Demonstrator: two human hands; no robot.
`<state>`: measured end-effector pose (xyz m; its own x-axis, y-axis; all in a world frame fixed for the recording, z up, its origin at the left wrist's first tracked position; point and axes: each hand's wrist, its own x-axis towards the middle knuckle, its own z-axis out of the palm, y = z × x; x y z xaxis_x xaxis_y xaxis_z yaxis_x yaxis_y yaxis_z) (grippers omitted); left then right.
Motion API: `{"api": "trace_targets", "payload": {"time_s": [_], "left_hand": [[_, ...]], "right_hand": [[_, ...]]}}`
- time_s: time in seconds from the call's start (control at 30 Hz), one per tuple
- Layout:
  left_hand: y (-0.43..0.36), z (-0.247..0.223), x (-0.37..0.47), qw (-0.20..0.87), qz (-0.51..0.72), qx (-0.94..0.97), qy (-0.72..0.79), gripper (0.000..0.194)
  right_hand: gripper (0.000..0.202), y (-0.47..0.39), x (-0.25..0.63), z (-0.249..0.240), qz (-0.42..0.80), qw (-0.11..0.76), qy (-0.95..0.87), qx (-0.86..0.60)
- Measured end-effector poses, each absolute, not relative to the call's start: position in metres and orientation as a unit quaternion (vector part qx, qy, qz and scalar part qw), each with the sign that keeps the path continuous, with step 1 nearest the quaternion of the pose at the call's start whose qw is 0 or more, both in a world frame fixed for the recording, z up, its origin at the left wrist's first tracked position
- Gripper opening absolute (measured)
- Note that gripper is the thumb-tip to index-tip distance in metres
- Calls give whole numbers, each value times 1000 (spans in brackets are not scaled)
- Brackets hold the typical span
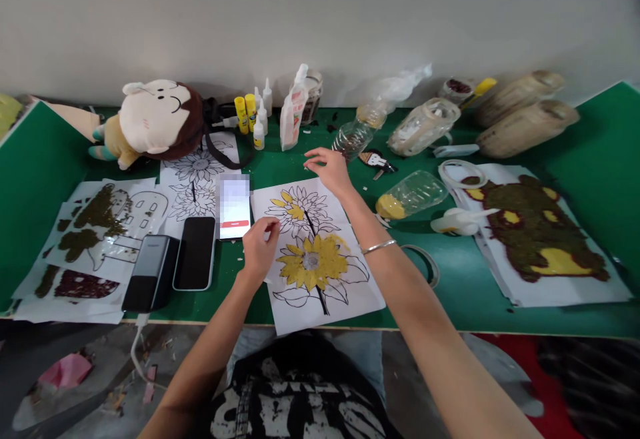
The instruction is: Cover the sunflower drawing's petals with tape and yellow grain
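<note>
A white sheet (295,312) with two outlined flowers lies in front of me; the lower flower (313,262) is mostly yellow, the upper one has a few yellow petals. My left hand (261,245) is closed at the sheet's left edge, with its fingertips pressed together near the upper flower; anything between them is too small to name. Beyond the sheet's top edge, my right hand (329,169) is raised with thumb and fingers bent towards each other; whether they pinch something small is unclear. A lit phone (235,205) lies beside my left hand.
Glue bottles (259,119) and a plush doll (155,119) stand behind. To the right lie a plastic bottle with yellow material (413,195), a white bottle (460,221) and a bear picture (545,225). A dark phone (195,252) and power bank (151,272) are left.
</note>
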<state>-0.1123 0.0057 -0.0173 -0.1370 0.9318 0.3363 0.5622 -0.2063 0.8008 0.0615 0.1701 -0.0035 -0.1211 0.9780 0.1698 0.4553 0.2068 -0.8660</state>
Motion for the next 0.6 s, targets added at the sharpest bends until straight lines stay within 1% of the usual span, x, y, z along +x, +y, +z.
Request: {"api": "trace_targets", "payload": {"time_s": [0.13,0.3,0.47,0.6], "left_hand": [[5,-17,-113,199,460,627,596,9],[5,-17,-113,196,460,633,592,9],[5,-19,-113,189,462,636,589,10],[5,-20,-113,185,463,637,588,10]], "right_hand": [[24,170,62,-3,328,390,-662,-550],[29,172,62,-6,323,398,-663,-545],[20,175,61,-10,325,410,-651,-550],[20,174,63,-7,318,401,-653,-558]]}}
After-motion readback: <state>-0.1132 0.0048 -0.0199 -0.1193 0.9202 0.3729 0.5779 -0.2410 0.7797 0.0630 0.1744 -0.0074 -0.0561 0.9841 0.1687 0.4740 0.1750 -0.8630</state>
